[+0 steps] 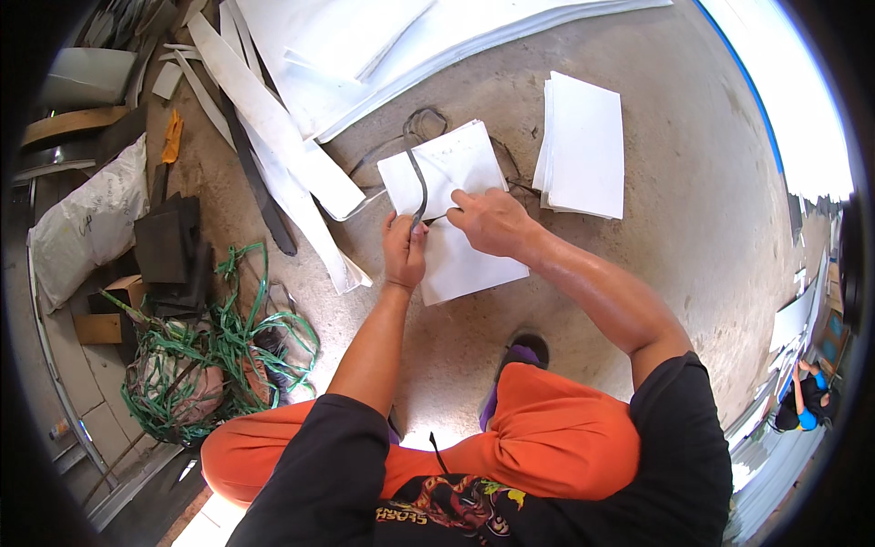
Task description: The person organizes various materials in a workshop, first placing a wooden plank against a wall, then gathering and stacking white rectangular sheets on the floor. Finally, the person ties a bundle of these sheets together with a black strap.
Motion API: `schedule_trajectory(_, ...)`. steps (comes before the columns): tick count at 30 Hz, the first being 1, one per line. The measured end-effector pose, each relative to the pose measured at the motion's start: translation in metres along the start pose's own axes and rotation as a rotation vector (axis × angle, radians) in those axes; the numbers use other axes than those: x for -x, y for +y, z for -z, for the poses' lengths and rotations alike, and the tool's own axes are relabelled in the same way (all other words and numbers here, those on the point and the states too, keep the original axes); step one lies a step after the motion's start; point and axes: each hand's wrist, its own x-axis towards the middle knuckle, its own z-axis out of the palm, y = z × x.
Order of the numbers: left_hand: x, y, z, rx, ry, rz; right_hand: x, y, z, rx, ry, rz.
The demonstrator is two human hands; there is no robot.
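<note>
A stack of white sheets lies on the floor in front of me, with a thin black strap across its middle. My left hand is closed on the strap at the stack's left edge, thumb uppermost. Over the top of the stack, my right hand is curled with the fingers pressed together. A short dark length of strap runs between the two hands; its end inside the right fist is hidden. Loose strap loops over the floor behind the stack.
Another stack of white sheets lies to the right. Large white sheets and long white strips lie at the far left. Tangled green twine, black pads and a white sack sit at left. Another person is at far right.
</note>
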Motion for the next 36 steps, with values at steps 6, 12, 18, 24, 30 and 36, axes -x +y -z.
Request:
schedule_trajectory(6,-0.003,0.003,-0.004,0.032,0.077,-0.03,0.009,0.011,-0.014,0.138,0.071,0.189)
schedule_trajectory(12,-0.007,0.001,0.002,0.117,0.048,0.145,0.013,0.012,-0.023,0.158,0.182,0.262)
schedule_trajectory(18,-0.042,0.014,0.015,0.308,-0.027,0.427,0.025,-0.018,-0.038,0.18,0.139,0.063)
schedule_trajectory(24,-0.166,0.041,0.029,-0.176,-0.361,0.172,0.035,-0.019,-0.032,0.111,0.111,-0.03)
schedule_trajectory(30,-0.242,0.059,-0.025,-0.327,-0.784,0.181,0.045,-0.011,-0.038,0.071,0.241,-0.023)
schedule_trajectory(36,-0.247,0.016,-0.073,-0.341,-0.804,0.131,0.051,-0.005,-0.046,0.034,0.314,-0.022)
